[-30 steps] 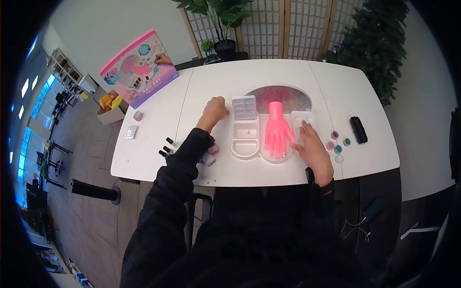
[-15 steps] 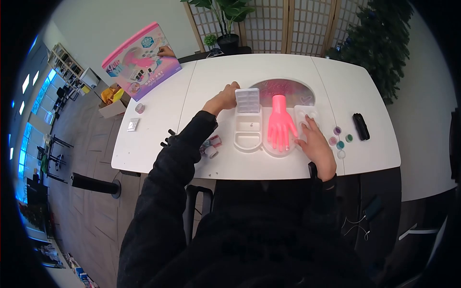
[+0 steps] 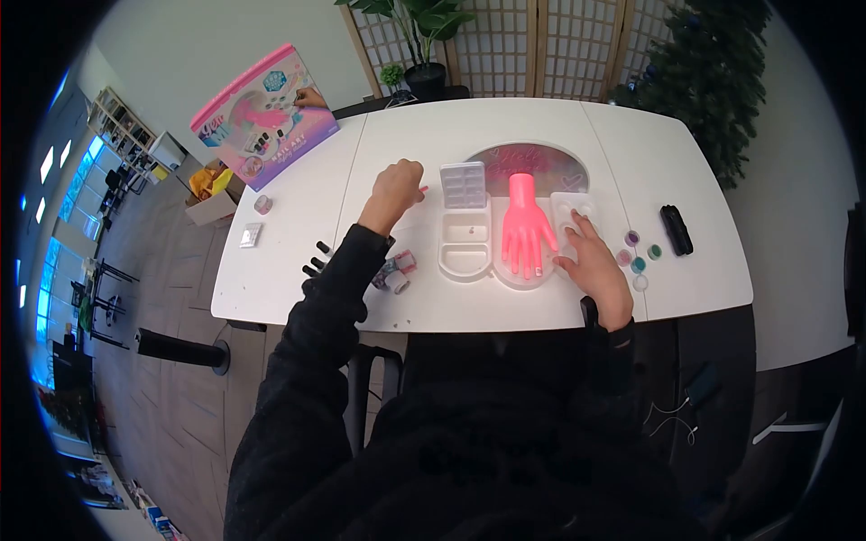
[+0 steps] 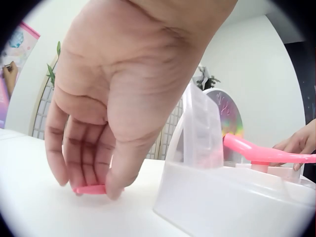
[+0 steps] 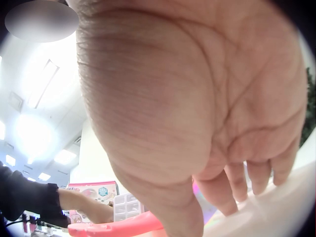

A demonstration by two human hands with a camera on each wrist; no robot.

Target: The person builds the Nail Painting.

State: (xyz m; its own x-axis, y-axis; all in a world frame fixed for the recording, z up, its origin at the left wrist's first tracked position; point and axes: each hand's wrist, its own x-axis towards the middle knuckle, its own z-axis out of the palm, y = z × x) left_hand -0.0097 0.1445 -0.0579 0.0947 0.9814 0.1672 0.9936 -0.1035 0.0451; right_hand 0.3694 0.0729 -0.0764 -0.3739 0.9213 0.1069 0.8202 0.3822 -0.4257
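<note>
My left hand (image 3: 393,191) is over the white table, left of the nail-art station. Its thumb and fingertips pinch a small, slim pink piece (image 4: 91,189) low over the tabletop; its exact kind cannot be told. Close by stands a clear compartment lid (image 3: 464,186), raised at the back of the station's white tray (image 3: 466,243). A pink model hand (image 3: 525,225) lies palm down in the middle, in front of a shiny half-round panel (image 3: 573,167). My right hand (image 3: 597,275), fingers extended, rests at the white side tray (image 3: 568,203), its thumb near the model hand.
Nail polish bottles (image 3: 316,261) and small jars (image 3: 397,281) lie by my left forearm. Several glitter pots (image 3: 639,264) and a black case (image 3: 675,231) sit on the right. A nail art box (image 3: 262,117) stands at the back left.
My left hand reached up beside the clear lid, then drew back left, with the pink piece now showing at its fingertips. My right hand has stayed at the side tray.
</note>
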